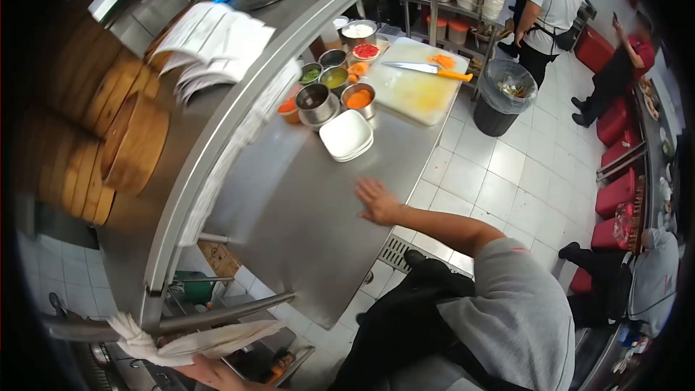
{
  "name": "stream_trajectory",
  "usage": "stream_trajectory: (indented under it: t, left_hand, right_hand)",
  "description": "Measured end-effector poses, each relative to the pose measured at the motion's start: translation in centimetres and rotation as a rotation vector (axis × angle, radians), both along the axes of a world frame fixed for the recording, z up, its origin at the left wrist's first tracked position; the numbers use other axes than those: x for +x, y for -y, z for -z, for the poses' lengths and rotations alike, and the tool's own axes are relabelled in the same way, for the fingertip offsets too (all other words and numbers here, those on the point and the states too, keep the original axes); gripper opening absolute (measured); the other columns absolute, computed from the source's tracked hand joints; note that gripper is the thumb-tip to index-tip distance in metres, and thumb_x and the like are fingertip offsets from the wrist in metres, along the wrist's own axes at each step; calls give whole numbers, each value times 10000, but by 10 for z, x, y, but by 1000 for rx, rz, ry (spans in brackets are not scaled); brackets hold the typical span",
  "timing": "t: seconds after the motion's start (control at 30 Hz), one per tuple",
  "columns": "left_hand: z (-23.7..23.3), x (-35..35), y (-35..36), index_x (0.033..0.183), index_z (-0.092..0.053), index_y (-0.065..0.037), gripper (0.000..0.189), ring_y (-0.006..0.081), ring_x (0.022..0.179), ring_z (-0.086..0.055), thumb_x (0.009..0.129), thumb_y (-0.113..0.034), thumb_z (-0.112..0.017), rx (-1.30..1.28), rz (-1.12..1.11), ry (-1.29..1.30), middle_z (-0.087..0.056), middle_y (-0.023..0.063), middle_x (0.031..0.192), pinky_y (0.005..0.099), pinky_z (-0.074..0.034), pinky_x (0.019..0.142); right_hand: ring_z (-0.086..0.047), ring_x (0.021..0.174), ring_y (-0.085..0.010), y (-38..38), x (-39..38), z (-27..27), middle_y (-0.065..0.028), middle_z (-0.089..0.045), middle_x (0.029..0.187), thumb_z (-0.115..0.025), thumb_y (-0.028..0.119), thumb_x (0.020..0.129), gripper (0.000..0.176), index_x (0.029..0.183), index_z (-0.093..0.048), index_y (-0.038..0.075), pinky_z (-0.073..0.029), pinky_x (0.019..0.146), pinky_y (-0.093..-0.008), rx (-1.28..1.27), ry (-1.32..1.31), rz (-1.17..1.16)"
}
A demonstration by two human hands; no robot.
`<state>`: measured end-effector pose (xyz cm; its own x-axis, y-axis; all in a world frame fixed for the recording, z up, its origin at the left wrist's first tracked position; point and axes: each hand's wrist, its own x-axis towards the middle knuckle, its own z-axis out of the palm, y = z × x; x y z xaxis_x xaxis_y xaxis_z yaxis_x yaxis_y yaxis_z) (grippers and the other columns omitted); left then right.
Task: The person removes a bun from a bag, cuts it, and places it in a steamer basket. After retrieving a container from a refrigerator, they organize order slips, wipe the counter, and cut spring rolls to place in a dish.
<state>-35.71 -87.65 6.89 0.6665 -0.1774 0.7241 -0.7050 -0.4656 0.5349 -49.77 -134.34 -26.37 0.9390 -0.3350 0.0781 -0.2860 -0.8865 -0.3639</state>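
My right hand (377,201) lies palm down on the steel worktable (289,210), its fingers spread and nothing in them. Just beyond it is a small stack of white square dishes (347,135). At the lower left, my left hand (208,372) grips a whitish cloth (195,344) beside a metal rail (246,311); part of its fingers is hidden by the cloth. Farther back on the worktable, a knife (426,70) with a yellow handle rests across a white cutting board (409,87), near some chopped orange pieces (443,61).
Several metal containers of ingredients, including an orange one (358,99), stand by the board. A raised shelf (210,159) holds papers (213,43) and bamboo steamers (134,141). A lined bin (504,94) stands on the tiled floor (499,152). Other people stand at the right.
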Motion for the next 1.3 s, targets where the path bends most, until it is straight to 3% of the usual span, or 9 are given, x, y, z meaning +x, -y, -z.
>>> stream_trajectory:
  t: [0.2, 0.37, 0.53, 0.73, 0.8, 1.0, 1.1, 1.2, 1.3]
  left_hand:
    - [-20, -19, 37, 1482, -360, 31, 738, 306, 1218, -532, 987, -460, -603, -279, -293, -250, -449, 238, 1443, 424, -474, 1020]
    - [11, -14, 74, 1442, -376, 91, 629, 299, 1189, -572, 1019, -324, -588, -425, -215, -332, -503, 253, 1401, 391, -467, 1026]
    - [74, 37, 64, 925, -552, 42, 424, 197, 805, -568, 1073, -346, -473, -390, -90, -150, -574, 106, 842, 324, -473, 767]
    - [74, 39, 88, 829, -539, 74, 495, 221, 635, -547, 1063, -359, -488, -403, -255, -99, -554, 131, 792, 359, -554, 534]
    - [84, 46, 83, 1069, -570, 62, 447, 189, 655, -551, 987, -373, -632, -354, -366, 98, -610, 145, 819, 331, -538, 437]
    - [74, 33, 104, 1167, -535, 95, 544, 167, 664, -565, 967, -396, -657, -613, -361, -96, -613, 149, 873, 299, -547, 456]
    - [75, 29, 103, 1141, -547, 97, 526, 170, 666, -569, 978, -395, -640, -543, -428, -81, -607, 152, 869, 308, -537, 444]
    - [75, 27, 96, 1131, -559, 109, 526, 192, 683, -575, 993, -394, -621, -489, -369, -122, -609, 173, 879, 324, -537, 500]
    - [64, 22, 112, 703, -556, 9, 546, 206, 626, -507, 1034, -425, -535, -412, -505, 3, -532, 93, 652, 357, -424, 610]
  right_hand:
    - [-680, 1005, -362, 123, -139, -97, -210, -694, 1083, -660, 293, 868, 389, 1123, -658, 0, -535, 878, -492, 197, -686, 391]
    - [-689, 858, -378, 187, -191, -80, -188, -711, 875, -670, 282, 854, 257, 923, -675, 34, -550, 749, -472, 100, -308, 474]
    - [-671, 820, -398, 207, -168, -73, -188, -694, 818, -670, 195, 822, 162, 902, -657, 55, -528, 724, -487, 205, -32, 411]
    - [-675, 835, -371, 185, -150, -58, -176, -704, 858, -700, 224, 832, 186, 868, -651, 49, -530, 728, -465, 249, 20, 284]
    - [-672, 791, -365, 164, -150, -45, -165, -703, 831, -747, 285, 826, 258, 846, -645, 50, -528, 716, -457, 335, -16, 287]
    - [-666, 861, -392, 93, -189, 32, -173, -701, 891, -684, 358, 867, 295, 865, -700, 64, -538, 768, -466, 276, -362, -120]
    - [-670, 833, -382, 98, -202, -9, -163, -700, 867, -715, 420, 833, 354, 857, -694, 67, -536, 750, -469, 335, -279, 27]
    - [-691, 813, -326, 152, -189, 12, -143, -718, 896, -666, 167, 826, 191, 963, -688, 35, -545, 728, -415, 428, -75, 48]
    - [-700, 773, -279, 221, -134, -34, -122, -718, 801, -674, 161, 824, 190, 974, -661, 45, -546, 712, -386, 511, 204, 170]
